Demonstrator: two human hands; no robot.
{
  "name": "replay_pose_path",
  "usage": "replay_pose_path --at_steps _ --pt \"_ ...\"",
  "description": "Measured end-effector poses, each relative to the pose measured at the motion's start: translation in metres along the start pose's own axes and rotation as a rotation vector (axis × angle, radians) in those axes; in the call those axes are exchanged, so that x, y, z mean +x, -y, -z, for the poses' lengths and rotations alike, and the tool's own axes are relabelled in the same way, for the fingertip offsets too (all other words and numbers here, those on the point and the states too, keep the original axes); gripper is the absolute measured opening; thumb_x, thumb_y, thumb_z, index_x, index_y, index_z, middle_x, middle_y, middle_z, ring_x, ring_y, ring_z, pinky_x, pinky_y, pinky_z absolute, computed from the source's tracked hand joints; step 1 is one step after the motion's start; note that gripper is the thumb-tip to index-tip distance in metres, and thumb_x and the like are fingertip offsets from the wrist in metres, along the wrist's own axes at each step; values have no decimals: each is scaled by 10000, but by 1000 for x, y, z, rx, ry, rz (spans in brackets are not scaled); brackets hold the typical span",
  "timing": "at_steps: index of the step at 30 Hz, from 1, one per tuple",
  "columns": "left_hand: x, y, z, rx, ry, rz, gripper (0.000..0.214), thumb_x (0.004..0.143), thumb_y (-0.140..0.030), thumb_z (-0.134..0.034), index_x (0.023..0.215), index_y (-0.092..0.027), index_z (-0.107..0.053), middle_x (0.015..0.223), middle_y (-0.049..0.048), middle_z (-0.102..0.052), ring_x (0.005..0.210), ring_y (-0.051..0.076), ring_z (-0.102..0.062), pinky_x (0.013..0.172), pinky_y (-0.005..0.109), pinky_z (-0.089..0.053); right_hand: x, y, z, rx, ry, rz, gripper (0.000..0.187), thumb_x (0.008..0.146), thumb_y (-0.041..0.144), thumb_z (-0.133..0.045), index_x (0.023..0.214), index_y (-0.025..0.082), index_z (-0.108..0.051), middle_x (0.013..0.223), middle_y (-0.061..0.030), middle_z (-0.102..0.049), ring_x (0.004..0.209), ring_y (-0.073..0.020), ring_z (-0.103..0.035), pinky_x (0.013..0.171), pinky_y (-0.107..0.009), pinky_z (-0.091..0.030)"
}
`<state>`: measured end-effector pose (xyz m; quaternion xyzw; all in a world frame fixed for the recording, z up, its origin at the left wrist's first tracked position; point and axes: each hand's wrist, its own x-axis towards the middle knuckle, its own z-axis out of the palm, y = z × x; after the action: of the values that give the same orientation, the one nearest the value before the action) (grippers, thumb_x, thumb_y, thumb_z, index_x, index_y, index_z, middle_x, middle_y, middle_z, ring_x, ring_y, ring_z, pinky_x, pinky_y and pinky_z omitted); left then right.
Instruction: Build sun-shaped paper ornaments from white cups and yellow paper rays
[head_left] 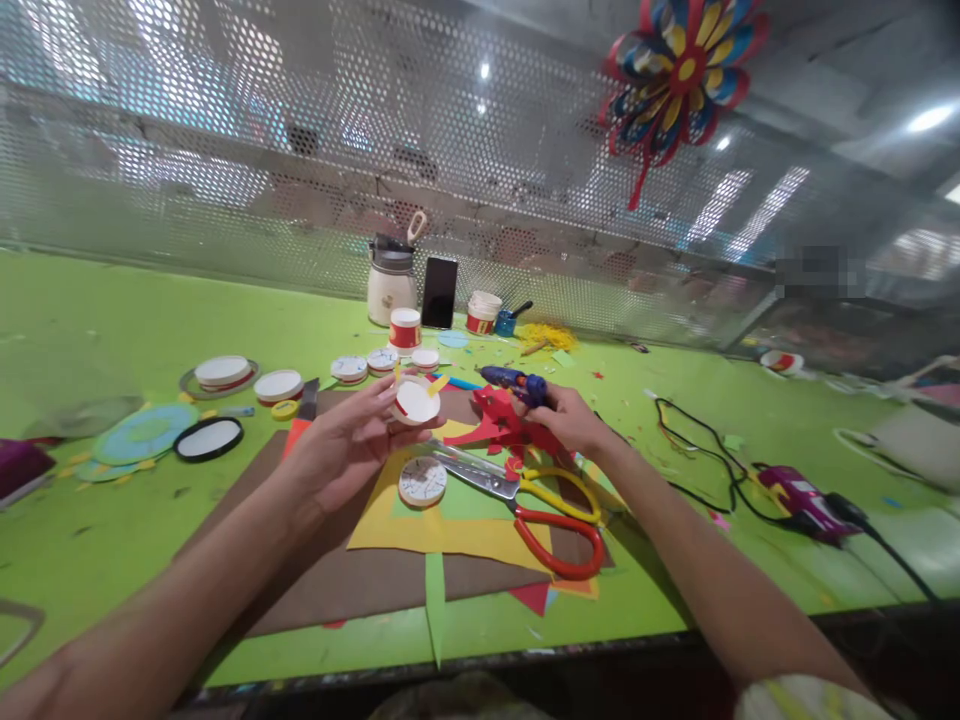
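Note:
Between the fingers of my left hand [364,425] is a small white paper disc with a low rim [418,400]; a yellow strip sticks up from its edge. My right hand [570,415] grips a dark blue glue gun [517,383], its nozzle pointing left toward the disc. Red paper cutouts [491,420] lie just below the gun. Under my hands, scissors with red and yellow handles [517,493] rest on yellow paper [375,520] over a brown board [330,585]. Left of the scissor blades lies a white disc with dark lines [422,482].
White round lids [279,386] and a blue-green paper circle [146,433] lie at left. At the back stand a jug [391,285], a phone [439,293] and paper cups [484,312]. A black cord [720,455] and purple device [806,500] lie right. A perforated screen [300,170] rises behind.

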<state>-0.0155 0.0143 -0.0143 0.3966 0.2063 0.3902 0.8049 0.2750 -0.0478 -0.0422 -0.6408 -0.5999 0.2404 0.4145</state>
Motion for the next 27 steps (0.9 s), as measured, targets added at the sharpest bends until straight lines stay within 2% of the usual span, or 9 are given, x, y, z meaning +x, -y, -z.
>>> replay_pose_path --at_steps 6,11,15,17,19,22,27 --pt "0 -1 -2 3 -23 11 225 825 -159 -630 1042 -159 -687 1080 97 -710 986 266 -684 892 404 -572 4 14 6 127 -44 1 212 664 214 -594 848 151 -678 817 -32 -683 732 -179 -561 734 -325 -439" --pt "2 -1 -2 4 -100 -12 142 826 -155 -631 938 -123 -713 985 102 -721 904 212 -689 825 324 -594 -8 32 3 349 53 13 282 690 246 -557 937 152 -655 920 -87 -722 795 -203 -656 751 -349 -498" --pt "3 0 0 7 -123 -24 128 823 -169 -642 907 -114 -722 1001 116 -719 949 229 -683 863 312 -577 -20 45 -3 666 118 -102 205 689 227 -637 881 158 -648 893 -86 -729 708 -192 -690 686 -329 -521" --pt "3 1 1 -7 -132 -33 127 809 -180 -666 906 -120 -721 1003 108 -720 953 230 -684 862 310 -578 -26 51 -4 719 116 -147 181 721 262 -678 863 154 -655 876 -85 -730 675 -178 -689 657 -311 -525" --pt "2 1 3 -46 -129 -36 132 796 -192 -690 907 -127 -719 991 96 -723 949 221 -686 865 304 -575 -31 56 -4 680 114 -137 205 773 324 -682 880 150 -666 863 -85 -731 679 -170 -684 661 -302 -528" --pt "1 0 4 -114 -113 -49 134 795 -183 -700 925 -153 -713 974 64 -728 917 182 -687 862 286 -570 -40 66 -3 505 112 -54 254 825 382 -657 929 150 -680 835 -77 -727 726 -170 -671 696 -297 -524" --pt "-5 -5 0 -127 -86 -95 193 787 -183 -715 979 -201 -712 1071 26 -723 978 169 -672 872 270 -557 -61 84 -5 167 97 117 312 883 382 -594 1082 154 -674 959 -100 -717 822 -194 -647 734 -314 -526"
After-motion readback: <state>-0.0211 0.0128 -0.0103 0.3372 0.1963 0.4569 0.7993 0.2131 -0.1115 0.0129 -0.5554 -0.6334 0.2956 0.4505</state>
